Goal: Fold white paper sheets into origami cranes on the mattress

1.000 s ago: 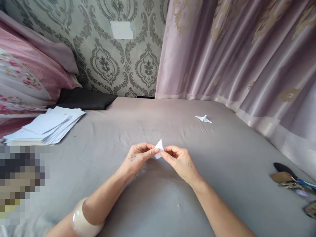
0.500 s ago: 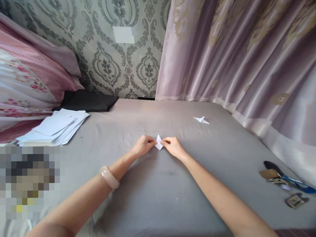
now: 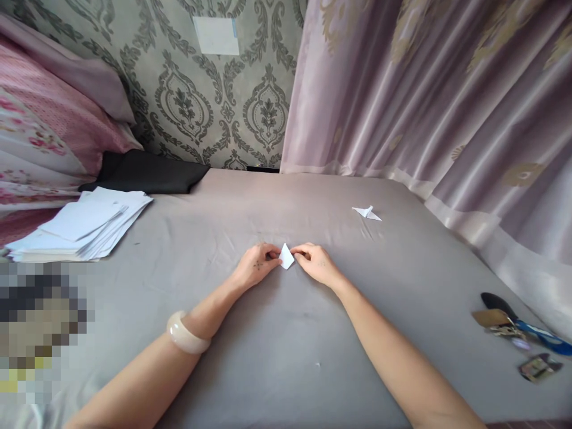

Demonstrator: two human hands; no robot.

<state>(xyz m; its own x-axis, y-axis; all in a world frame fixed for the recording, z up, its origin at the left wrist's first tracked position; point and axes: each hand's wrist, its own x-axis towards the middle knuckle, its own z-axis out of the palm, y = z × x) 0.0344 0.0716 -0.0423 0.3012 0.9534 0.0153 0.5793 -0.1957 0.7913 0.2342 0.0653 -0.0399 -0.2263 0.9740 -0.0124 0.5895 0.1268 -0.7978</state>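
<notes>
A small white folded paper (image 3: 286, 257), kite-shaped with its point away from me, is held above the grey sheet between my hands. My left hand (image 3: 258, 263) pinches its left edge between thumb and fingers; a pale bangle (image 3: 187, 333) circles that wrist. At the right edge, the thumb and index finger of my right hand (image 3: 316, 262) close on the paper near its side corner. Farther off to the right, a white folded paper bird (image 3: 367, 213) with spread wings lies on the sheet.
A stack of white paper sheets (image 3: 78, 226) lies at the left, before a black folded cloth (image 3: 147, 171). Keys with a brown tag (image 3: 490, 317) and a blue strap (image 3: 543, 336) lie at the right, near a small dark-edged object (image 3: 540, 367). Curtains hang behind.
The folded paper has turned slightly and shows a smoother face. My right fingers have shifted from its front to its right edge. The view has tilted down a little.
</notes>
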